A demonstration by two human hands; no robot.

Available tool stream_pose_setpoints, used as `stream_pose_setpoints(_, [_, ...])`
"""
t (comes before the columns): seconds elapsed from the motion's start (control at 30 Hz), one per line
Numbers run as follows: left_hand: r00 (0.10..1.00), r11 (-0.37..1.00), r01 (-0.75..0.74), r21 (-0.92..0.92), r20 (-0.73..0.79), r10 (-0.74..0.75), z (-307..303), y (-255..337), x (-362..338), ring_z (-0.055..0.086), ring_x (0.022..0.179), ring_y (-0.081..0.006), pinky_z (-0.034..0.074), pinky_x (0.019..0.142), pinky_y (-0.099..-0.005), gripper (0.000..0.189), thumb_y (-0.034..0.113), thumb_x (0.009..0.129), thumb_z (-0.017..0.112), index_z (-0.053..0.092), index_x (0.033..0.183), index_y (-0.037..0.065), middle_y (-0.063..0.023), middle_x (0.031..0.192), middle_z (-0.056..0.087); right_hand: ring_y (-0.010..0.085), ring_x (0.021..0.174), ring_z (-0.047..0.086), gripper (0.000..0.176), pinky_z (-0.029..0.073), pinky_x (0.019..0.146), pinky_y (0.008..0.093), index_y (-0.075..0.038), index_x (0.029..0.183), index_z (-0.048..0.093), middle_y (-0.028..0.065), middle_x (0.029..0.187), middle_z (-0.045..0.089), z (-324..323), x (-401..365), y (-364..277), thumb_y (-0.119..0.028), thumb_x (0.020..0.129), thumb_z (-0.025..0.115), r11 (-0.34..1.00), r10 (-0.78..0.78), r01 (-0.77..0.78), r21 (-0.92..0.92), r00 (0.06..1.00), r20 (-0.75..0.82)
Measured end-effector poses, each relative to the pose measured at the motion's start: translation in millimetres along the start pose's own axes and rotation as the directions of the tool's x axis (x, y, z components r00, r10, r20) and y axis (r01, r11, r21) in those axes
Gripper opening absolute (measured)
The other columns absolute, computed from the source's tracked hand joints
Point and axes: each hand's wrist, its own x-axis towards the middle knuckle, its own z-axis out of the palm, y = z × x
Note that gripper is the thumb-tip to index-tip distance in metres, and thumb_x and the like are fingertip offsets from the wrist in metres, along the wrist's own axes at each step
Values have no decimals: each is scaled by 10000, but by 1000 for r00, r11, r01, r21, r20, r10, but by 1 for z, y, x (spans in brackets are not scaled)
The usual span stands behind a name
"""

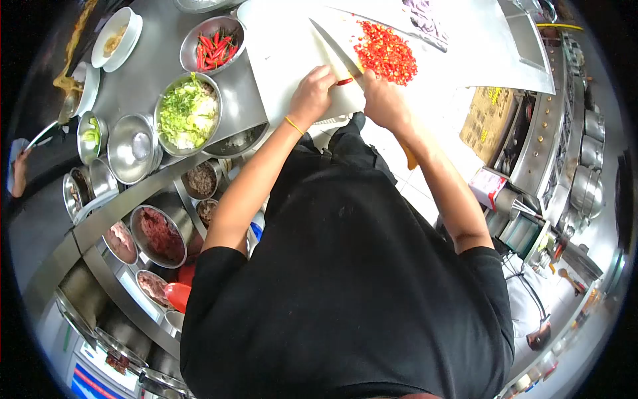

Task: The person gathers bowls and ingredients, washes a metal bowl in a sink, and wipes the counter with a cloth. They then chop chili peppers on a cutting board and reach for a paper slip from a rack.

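A white cutting board (pixel 282 66) lies in front of me. My left hand (pixel 312 95), with a yellow band at its wrist, is closed on a red chili pepper (pixel 344 82) near the board's front edge. My right hand (pixel 385 103) grips a kitchen knife (pixel 335 45), its blade slanting away to the upper left, just beside the chili. Fingers cover most of the knife's handle. Just beyond the right hand is a heap of chopped red chilies (pixel 387 54). Farther back are sliced purple onion (pixel 426 20) and a second blade (pixel 399 30).
Left of the board stand a metal bowl of whole red chilies (pixel 216 48) and a bowl of chopped greens (pixel 188 113). Pots of raw meat (pixel 159 236) sit on the lower shelf. Another person's hand (pixel 18 174) shows at far left. A stove (pixel 525 133) is at right.
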Motion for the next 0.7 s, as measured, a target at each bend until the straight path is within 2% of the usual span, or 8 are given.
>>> stream_pose_setpoints(0.03, [1000, 1000, 10, 18, 26, -11, 1, -2, 1, 538, 768, -312, 459, 667, -404, 70, -61, 679, 506, 552, 687, -8, -135, 747, 507, 413, 697, 604, 177, 451, 613, 507, 40, 926, 442, 264, 696, 593, 10, 2, 0, 7, 753, 463, 1000, -2, 2, -3, 1000, 2])
stream_pose_setpoints(0.1, [1000, 1000, -6, 5, 8, 6, 1, -2, 2, 538, 726, -318, 448, 633, -402, 62, -69, 682, 538, 566, 705, -18, -140, 738, 515, 415, 698, 602, 198, 454, 619, 500, 41, 934, 437, 265, 698, 592, 30, 9, 4, 17, 740, 471, 1000, -15, 15, -4, 994, -108])
stream_pose_setpoints(0.13, [1000, 1000, -2, -1, 1, 2, 1, -3, 5, 537, 730, -317, 448, 636, -400, 64, -69, 684, 537, 567, 706, -17, -139, 738, 513, 407, 701, 619, 243, 485, 637, 476, 49, 948, 474, 250, 705, 606, 32, 18, 8, 7, 712, 513, 1000, 7, -7, -3, 999, -52])
stream_pose_setpoints(0.3, [999, 999, 18, -37, -42, -19, -1, 5, 1, 545, 769, -310, 462, 676, -407, 76, -68, 669, 497, 537, 664, -3, -133, 728, 507, 411, 696, 614, 236, 481, 640, 486, 60, 939, 463, 259, 687, 596, 8, 7, 1, 8, 714, 508, 999, -38, 38, -15, 999, 13])
stream_pose_setpoints(0.4, [999, 999, 31, -11, 33, -31, 1, -2, -1, 544, 783, -309, 466, 693, -403, 88, -74, 665, 491, 546, 675, -6, -126, 731, 510, 403, 677, 615, 187, 480, 619, 492, 55, 922, 447, 262, 682, 590, 39, 9, 5, -6, 747, 474, 998, -60, 55, -32, 982, -181])
stream_pose_setpoints(0.5, [1000, 1000, -5, -10, -15, 5, 3, -3, -1, 543, 788, -307, 466, 696, -399, 86, -76, 651, 500, 545, 675, -7, -123, 730, 509, 411, 669, 611, 178, 479, 611, 495, 52, 926, 437, 261, 685, 593, 30, 23, 3, -8, 759, 455, 999, -37, 37, -12, 997, -60])
stream_pose_setpoints(0.63, [1000, 1000, 23, -15, -5, -23, 4, -2, -3, 542, 787, -311, 465, 701, -398, 83, -74, 639, 503, 540, 668, -5, -122, 737, 510, 394, 719, 625, 253, 495, 646, 468, 59, 939, 450, 243, 694, 607, -4, 8, -10, -3, 702, 514, 997, 15, -11, -74, 998, 53])
stream_pose_setpoints(0.7, [999, 999, 26, 47, 17, -27, 2, -1, -1, 542, 794, -313, 463, 700, -402, 79, -74, 636, 501, 529, 659, -5, -121, 746, 511, 398, 709, 622, 238, 489, 640, 475, 57, 941, 458, 248, 685, 601, 30, 9, -1, 3, 712, 498, 997, -39, 33, -70, 995, -92])
